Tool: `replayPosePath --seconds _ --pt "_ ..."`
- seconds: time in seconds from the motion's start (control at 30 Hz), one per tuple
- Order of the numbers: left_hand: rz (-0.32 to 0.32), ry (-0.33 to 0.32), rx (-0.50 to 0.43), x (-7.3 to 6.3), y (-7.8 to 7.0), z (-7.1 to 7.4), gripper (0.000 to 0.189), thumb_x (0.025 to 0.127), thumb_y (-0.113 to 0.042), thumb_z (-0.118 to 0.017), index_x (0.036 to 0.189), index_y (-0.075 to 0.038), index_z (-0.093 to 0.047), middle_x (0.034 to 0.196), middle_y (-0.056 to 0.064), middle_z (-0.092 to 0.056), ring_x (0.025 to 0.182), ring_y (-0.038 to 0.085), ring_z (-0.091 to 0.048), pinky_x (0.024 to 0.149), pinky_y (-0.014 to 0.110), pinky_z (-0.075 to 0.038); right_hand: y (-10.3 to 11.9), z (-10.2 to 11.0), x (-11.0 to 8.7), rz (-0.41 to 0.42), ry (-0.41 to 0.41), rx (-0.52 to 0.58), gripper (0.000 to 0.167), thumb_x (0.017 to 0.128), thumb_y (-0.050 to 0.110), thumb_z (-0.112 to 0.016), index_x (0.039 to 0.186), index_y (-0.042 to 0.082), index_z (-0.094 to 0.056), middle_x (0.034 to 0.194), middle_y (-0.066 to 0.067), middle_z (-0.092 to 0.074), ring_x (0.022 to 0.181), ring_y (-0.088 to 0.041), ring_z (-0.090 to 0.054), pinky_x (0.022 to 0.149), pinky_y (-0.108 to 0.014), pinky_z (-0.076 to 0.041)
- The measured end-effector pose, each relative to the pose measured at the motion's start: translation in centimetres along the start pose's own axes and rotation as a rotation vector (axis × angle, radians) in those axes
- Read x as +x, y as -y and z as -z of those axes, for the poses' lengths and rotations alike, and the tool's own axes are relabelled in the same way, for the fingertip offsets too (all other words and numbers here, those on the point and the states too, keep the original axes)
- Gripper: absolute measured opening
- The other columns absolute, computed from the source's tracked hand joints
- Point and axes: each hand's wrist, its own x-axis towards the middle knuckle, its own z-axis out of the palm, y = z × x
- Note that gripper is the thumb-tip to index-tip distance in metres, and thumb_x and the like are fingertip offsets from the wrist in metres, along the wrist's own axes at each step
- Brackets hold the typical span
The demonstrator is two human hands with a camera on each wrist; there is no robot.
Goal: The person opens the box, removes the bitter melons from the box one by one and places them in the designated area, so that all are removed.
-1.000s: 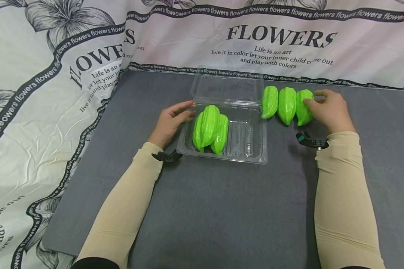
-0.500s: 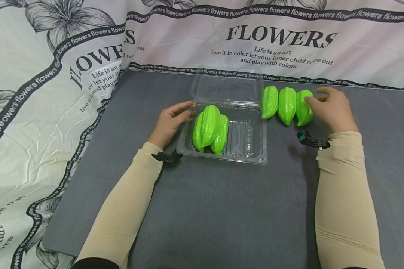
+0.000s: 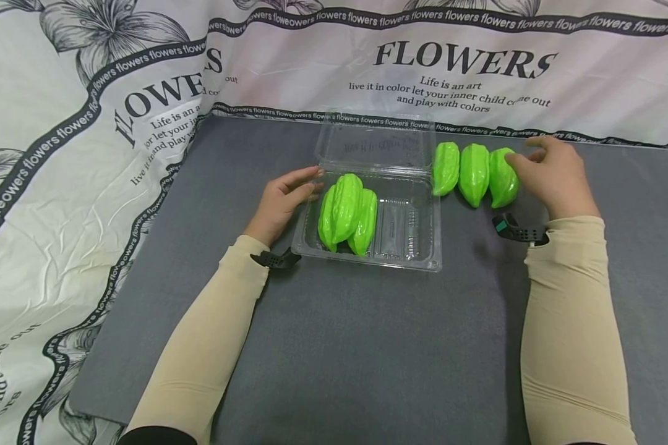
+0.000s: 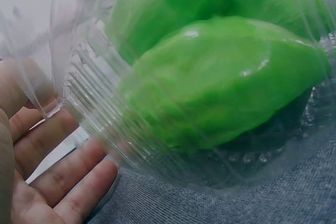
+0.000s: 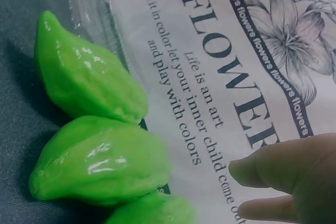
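Three glossy green star fruit (image 3: 347,210) lie bunched in the left half of a clear plastic clamshell box (image 3: 367,262), whose lid (image 3: 375,145) is tipped back. My left hand (image 3: 278,204) rests at the box's left side by the hinge corner. The left wrist view shows its fingers (image 4: 68,177) fairly straight against the ribbed plastic wall. Right of the box, three more star fruit (image 3: 474,175) lie side by side. My right hand (image 3: 559,176) is just beyond the rightmost one, thumb and forefinger apart. In the right wrist view, nothing is between the fingers (image 5: 283,166).
A grey cloth (image 3: 389,346) covers the table. Behind and to the left hangs white fabric (image 3: 462,68) printed with flowers and lettering. A black wrist strap shows at each wrist, over beige sleeves (image 3: 573,321).
My right hand has left the rightmost star fruit and moved slightly right and back, its thumb and forefinger spreading. The left hand and the box stay put.
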Motion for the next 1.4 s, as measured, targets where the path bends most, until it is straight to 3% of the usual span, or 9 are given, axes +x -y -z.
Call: replayPosePath --seconds 0.77,1.4 --pt "0.012 0.003 0.002 0.0 0.0 0.0 0.043 0.107 -0.010 -0.060 0.149 -0.001 -0.058 0.149 0.017 -0.060 0.133 0.034 -0.062 0.107 0.044 -0.055 2.2 0.9 -1.3 0.009 -0.067 -0.025 0.077 0.105 0.052 -0.047 0.164 0.004 -0.035 0.155 -0.036 -0.045 0.135 -0.058 -0.048 0.103 -0.075 -0.043" --pt "0.021 0.005 0.010 0.0 0.0 0.1 0.043 0.108 -0.009 -0.059 0.149 -0.001 -0.057 0.149 0.016 -0.061 0.133 0.032 -0.062 0.107 0.043 -0.055 4.4 0.9 -2.4 0.083 -0.070 -0.012 0.075 0.105 0.052 -0.049 0.162 0.006 -0.039 0.150 -0.031 -0.053 0.132 -0.051 -0.055 0.098 -0.070 -0.049"
